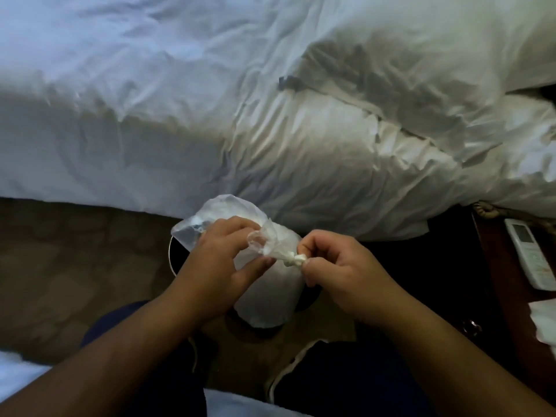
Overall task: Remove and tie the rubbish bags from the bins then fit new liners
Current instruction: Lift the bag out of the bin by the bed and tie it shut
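A thin translucent white rubbish bag (264, 296) hangs in front of me, above a dark round bin (176, 260) on the floor. Its top is twisted into a small white knot (293, 260). My right hand (337, 272) pinches the twisted end at the knot. My left hand (222, 260) grips the gathered plastic just left of the knot. Most of the bin is hidden behind the bag and my left hand.
A bed with a rumpled white duvet (210, 100) and pillows (421, 70) fills the upper view. A dark wooden nightstand (505, 266) at right carries a white remote (531, 255) and white paper (544, 323). Patterned carpet (75, 266) lies at left. My shoes (288, 374) stand below.
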{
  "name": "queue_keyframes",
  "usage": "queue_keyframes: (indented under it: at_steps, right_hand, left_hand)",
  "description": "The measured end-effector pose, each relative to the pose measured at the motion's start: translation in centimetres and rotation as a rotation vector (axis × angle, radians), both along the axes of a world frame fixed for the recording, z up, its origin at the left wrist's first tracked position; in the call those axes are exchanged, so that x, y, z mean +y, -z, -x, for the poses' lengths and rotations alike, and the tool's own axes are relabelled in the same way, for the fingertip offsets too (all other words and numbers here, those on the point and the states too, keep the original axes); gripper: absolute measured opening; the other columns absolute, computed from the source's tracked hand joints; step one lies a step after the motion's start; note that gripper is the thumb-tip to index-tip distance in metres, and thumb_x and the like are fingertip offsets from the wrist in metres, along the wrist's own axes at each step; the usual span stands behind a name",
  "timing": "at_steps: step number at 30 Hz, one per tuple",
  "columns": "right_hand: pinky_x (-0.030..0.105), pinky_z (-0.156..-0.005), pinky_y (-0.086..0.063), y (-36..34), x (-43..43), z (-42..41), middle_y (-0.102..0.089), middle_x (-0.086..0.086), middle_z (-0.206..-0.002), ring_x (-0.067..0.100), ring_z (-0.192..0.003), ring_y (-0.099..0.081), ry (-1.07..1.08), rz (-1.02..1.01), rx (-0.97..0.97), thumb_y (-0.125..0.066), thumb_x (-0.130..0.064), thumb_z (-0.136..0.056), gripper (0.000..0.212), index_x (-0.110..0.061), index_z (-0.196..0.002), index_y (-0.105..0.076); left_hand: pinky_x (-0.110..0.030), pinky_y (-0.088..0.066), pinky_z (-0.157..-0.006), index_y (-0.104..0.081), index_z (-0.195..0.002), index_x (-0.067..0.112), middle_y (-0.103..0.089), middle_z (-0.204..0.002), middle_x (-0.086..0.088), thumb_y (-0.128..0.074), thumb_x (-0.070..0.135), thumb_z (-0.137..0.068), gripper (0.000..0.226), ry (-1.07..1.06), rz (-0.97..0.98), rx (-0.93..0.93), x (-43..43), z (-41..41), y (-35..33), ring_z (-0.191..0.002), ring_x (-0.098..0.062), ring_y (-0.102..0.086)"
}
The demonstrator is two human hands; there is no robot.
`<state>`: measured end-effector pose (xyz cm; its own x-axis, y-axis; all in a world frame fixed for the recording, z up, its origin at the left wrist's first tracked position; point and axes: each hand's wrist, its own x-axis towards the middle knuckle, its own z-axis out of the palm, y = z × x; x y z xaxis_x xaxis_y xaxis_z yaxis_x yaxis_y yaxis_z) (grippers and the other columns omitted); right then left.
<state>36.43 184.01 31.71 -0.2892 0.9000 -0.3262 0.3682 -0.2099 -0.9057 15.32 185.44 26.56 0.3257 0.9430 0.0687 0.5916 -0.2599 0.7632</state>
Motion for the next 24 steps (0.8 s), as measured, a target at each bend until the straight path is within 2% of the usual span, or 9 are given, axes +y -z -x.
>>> queue_keyframes:
  at_steps: [4, 9, 11, 13, 16, 18, 22, 24]
  right_hand:
    - [0.03, -0.063, -0.046, 1.1, 3.7, 0.9, -0.06, -0.003, -0.067, 0.012, -0.065, -0.055, -0.017, 0.137, -0.049, -0.06, -0.021, -0.081, 0.007, -0.021, -0.075, -0.064]
    - [0.03, -0.062, -0.046, -1.9, 7.5, 3.3, -0.061, -0.003, -0.067, 0.008, -0.065, -0.055, -0.07, 0.222, -0.077, -0.059, -0.025, -0.077, 0.007, -0.027, -0.073, -0.064]
    - [0.029, -0.06, -0.045, -4.2, 9.0, 4.6, -0.059, -0.004, -0.065, 0.008, -0.062, -0.052, -0.079, 0.238, -0.075, -0.059, -0.025, -0.075, 0.006, -0.026, -0.071, -0.064]
    - [0.026, -0.058, -0.043, -6.8, 10.4, 6.0, -0.059, -0.004, -0.063, 0.008, -0.06, -0.051, -0.098, 0.256, -0.074, -0.059, -0.025, -0.074, 0.006, -0.024, -0.071, -0.063]
    - [0.02, -0.053, -0.041, -11.1, 12.2, 8.0, -0.058, -0.004, -0.062, 0.006, -0.056, -0.048, -0.13, 0.259, -0.079, -0.059, -0.028, -0.074, 0.007, -0.023, -0.069, -0.062]
    - [0.016, -0.05, -0.039, -14.2, 13.2, 9.2, -0.057, -0.005, -0.062, 0.003, -0.053, -0.047, -0.143, 0.236, -0.077, -0.059, -0.029, -0.075, 0.009, -0.022, -0.07, -0.062]
    - [0.015, -0.05, -0.038, -20.3, 14.8, 11.6, -0.058, -0.007, -0.062, 0.001, -0.052, -0.047, -0.146, 0.173, -0.092, -0.064, -0.018, -0.086, 0.015, -0.022, -0.072, -0.062]
    - [0.018, -0.052, -0.039, -23.1, 15.3, 12.4, -0.058, -0.007, -0.061, 0.002, -0.053, -0.048, -0.12, 0.139, -0.105, -0.064, -0.019, -0.083, 0.011, -0.02, -0.072, -0.063]
  left_hand:
    - [-0.016, -0.039, -0.089, -0.072, -0.104, 0.02, -0.053, -0.114, 0.016, -0.066, 0.054, -0.079, 0.043, -0.003, 0.129, 0.04, 2.9, 1.2, 1.1, -0.109, -0.007, -0.05]
    - [-0.016, -0.038, -0.083, -0.071, -0.103, 0.017, -0.049, -0.11, 0.014, -0.08, 0.035, -0.079, 0.031, -0.09, 0.218, 0.053, 5.3, 3.2, -2.0, -0.104, -0.015, -0.052]
    - [-0.016, -0.04, -0.082, -0.072, -0.102, 0.018, -0.045, -0.109, 0.018, -0.079, 0.034, -0.08, 0.028, -0.103, 0.222, 0.06, 6.3, 4.3, -4.2, -0.104, -0.012, -0.048]
    - [-0.019, -0.04, -0.078, -0.076, -0.099, 0.02, -0.041, -0.102, 0.018, -0.074, 0.041, -0.084, 0.026, -0.085, 0.226, 0.105, 7.5, 5.4, -6.8, -0.098, -0.01, -0.046]
    - [-0.012, -0.034, -0.066, -0.075, -0.098, 0.02, -0.045, -0.09, 0.015, -0.061, 0.049, -0.09, 0.033, -0.103, 0.254, 0.154, 8.9, 7.2, -11.1, -0.082, -0.007, -0.047]
    - [-0.011, -0.036, -0.061, -0.073, -0.104, 0.021, -0.049, -0.088, 0.016, -0.062, 0.047, -0.089, 0.032, -0.117, 0.283, 0.155, 9.6, 8.4, -14.2, -0.079, -0.006, -0.052]
    - [-0.009, -0.036, -0.062, -0.072, -0.106, 0.022, -0.048, -0.094, 0.02, -0.065, 0.04, -0.09, 0.025, -0.082, 0.244, 0.125, 11.7, 10.9, -19.8, -0.08, -0.003, -0.054]
    - [-0.008, -0.036, -0.067, -0.072, -0.106, 0.023, -0.047, -0.1, 0.02, -0.063, 0.045, -0.087, 0.031, -0.028, 0.207, 0.124, 13.0, 11.9, -22.6, -0.083, -0.004, -0.054]
